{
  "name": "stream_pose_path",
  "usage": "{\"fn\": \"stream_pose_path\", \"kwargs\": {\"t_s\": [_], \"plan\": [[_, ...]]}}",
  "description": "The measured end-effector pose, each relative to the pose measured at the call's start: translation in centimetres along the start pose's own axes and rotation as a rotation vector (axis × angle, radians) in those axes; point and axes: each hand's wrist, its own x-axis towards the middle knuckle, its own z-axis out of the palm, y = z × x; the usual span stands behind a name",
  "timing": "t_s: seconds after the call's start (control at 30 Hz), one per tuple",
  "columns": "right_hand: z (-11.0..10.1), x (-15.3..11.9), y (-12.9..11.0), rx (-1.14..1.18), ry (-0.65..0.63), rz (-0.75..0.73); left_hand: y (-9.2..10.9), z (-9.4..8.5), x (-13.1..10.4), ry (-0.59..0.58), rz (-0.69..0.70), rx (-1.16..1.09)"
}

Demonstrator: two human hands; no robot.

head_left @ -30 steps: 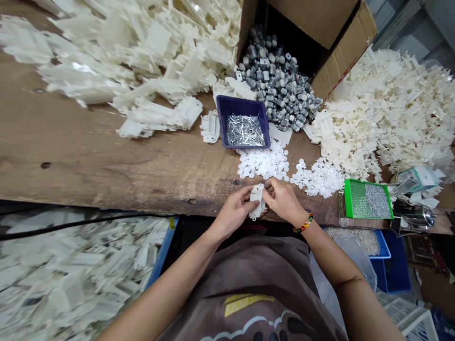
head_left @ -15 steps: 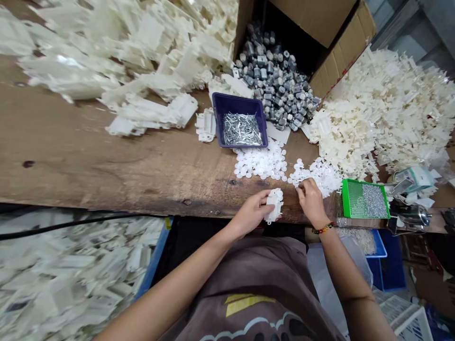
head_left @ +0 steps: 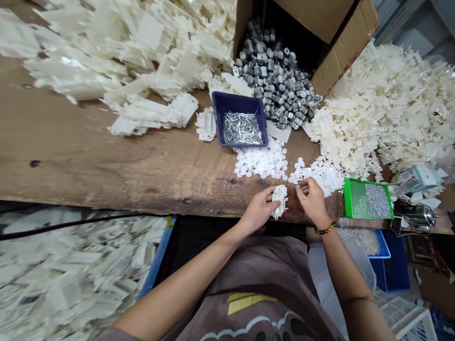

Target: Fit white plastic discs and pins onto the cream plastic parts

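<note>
White housing (head_left: pixel 279 202) sits in the left hand's grip (head_left: pixel 259 210), the right hand (head_left: pixel 313 201) pinched closed, yellow shirt lettering (head_left: pixel 251 303) unreadable.

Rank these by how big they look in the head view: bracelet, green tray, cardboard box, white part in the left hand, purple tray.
1. cardboard box, though the picture's top edge cuts it off
2. purple tray
3. green tray
4. white part in the left hand
5. bracelet
</note>
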Motion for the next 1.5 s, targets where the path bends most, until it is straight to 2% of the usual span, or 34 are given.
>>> {"fn": "stream_pose_path", "kwargs": {"t_s": [0.07,0.13,0.27,0.43,0.57,0.7,0.8,0.9,0.97,1.03,1.13,1.23,1.33,1.4,1.5], "plan": [[0.4,-0.1,-0.9,0.219,0.011,0.039,-0.1,0.1,0.1,0.005,0.021,0.031],[1.1,-0.2,-1.9,0.301,0.041,0.015,-0.1,0.1,0.1,-0.004,0.04,0.06],[2.4,-0.6,-2.6,0.081,0.127,-0.152,0.0,0.0,0.2,-0.02,0.067,0.084],[3.1,-0.7,-2.1,-0.137,0.137,-0.332,0.0,-0.1,0.2,-0.018,0.112,0.121],[3.1,-1.6,-2.3,-0.22,0.068,-0.434,0.0,-0.3,0.1,-0.046,0.135,0.12],[1.9,-2.0,-2.9,-0.204,-0.03,-0.399,0.0,-0.4,0.1,-0.049,0.171,0.111],[0.2,1.5,-3.5,-0.117,-0.085,-0.281,0.2,-0.4,0.0,-0.059,0.04,0.033],[-0.4,8.7,-4.1,-0.154,0.03,-0.22,0.7,-0.3,-0.1,-0.066,-0.062,-0.036],[0.2,13.9,-4.5,-0.25,0.05,-0.267,1.3,-0.2,-0.1,-0.07,-0.067,-0.044],[1.4,17.9,-4.7,-0.387,0.038,-0.299,2.0,-0.3,-0.1,-0.072,-0.046,-0.04],[3.0,20.6,-4.5,-0.529,-0.06,-0.306,3.2,-0.7,0.0,-0.055,-0.006,-0.026],[3.0,20.4,-3.2,-0.563,-0.123,-0.313,4.0,-1.1,0.2,-0.032,0.018,-0.013],[1.5,19.1,-1.7,-0.548,-0.139,-0.263,4.5,-1.2,0.8,-0.009,0.057,-0.022],[0.3,17.6,-1.3,-0.482,-0.128,-0.21,4.6,-1.0,1.4,0.006,0.099,-0.025],[-0.6,13.8,-2.2,-0.242,-0.043,-0.158,4.5,-0.8,2.3,0.067,0.163,-0.031]]}}
